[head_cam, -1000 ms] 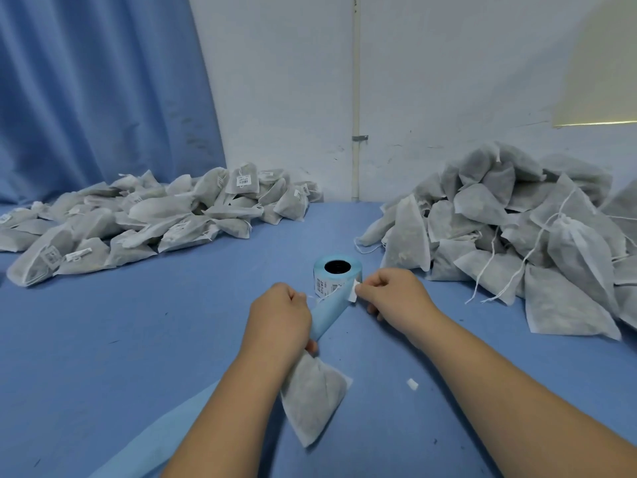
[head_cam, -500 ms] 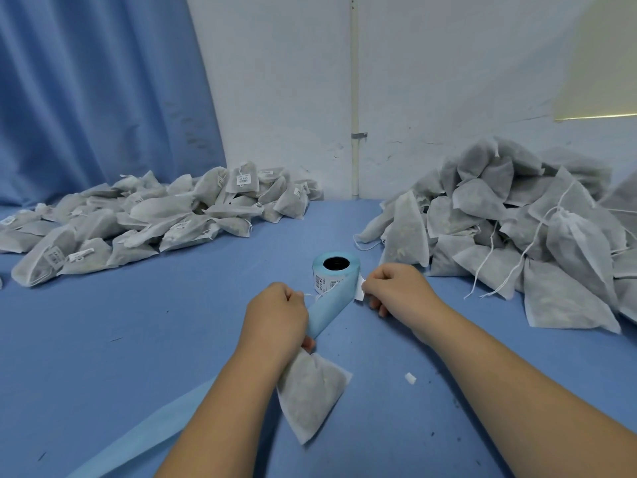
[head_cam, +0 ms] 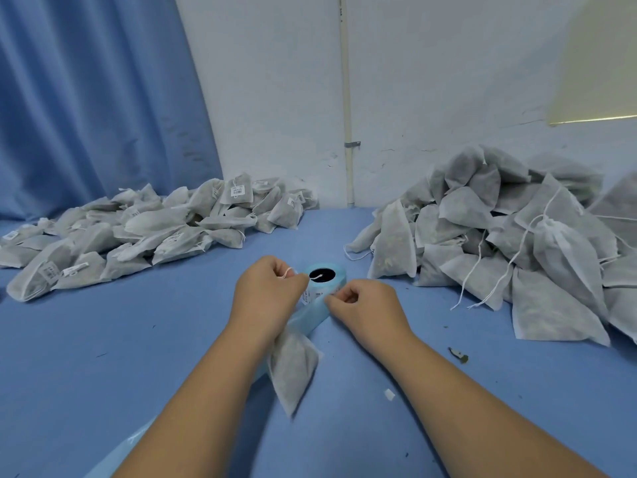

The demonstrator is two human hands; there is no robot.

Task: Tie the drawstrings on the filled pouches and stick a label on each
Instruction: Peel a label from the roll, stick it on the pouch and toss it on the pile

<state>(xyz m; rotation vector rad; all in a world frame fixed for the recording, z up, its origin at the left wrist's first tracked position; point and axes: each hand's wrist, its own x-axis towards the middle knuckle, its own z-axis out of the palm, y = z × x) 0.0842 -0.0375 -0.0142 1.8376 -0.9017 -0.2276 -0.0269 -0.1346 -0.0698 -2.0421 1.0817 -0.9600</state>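
Upper left of frame: blue curtain [head_cam: 86, 98], hanging in folds.

Left, mid-height: pile of grey-white pouches [head_cam: 155, 232] on the blue table [head_cam: 103, 357]. Several carry small white labels, and short drawstring ends show.

Centre: left hand [head_cam: 267, 298], fingers curled in a fist round the neck of 1 filled pouch [head_cam: 293, 367]. A white drawstring [head_cam: 287, 272] loops out at the thumb. The pouch body trails from under the hand toward lower centre, lying on the table.

Just behind the hands: light-blue label roll [head_cam: 322, 276], standing on end with its dark core facing up. Its backing strip [head_cam: 306, 317] runs down-left under the left forearm.

Right of centre: right hand [head_cam: 362, 305], fingers curled, with thumb and forefinger tips meeting against the strip's edge just below the roll. Cannot tell whether anything is pinched between them.

Lower right of centre: 1 white scrap [head_cam: 389, 395] and 1 small dark bit [head_cam: 458, 355] on the table.

Right: taller heap of pouches [head_cam: 517, 243], no labels visible, long strings hanging loose.

Background: white wall with a vertical pipe [head_cam: 346, 98]. Pale yellow panel [head_cam: 596, 56] in the upper right.
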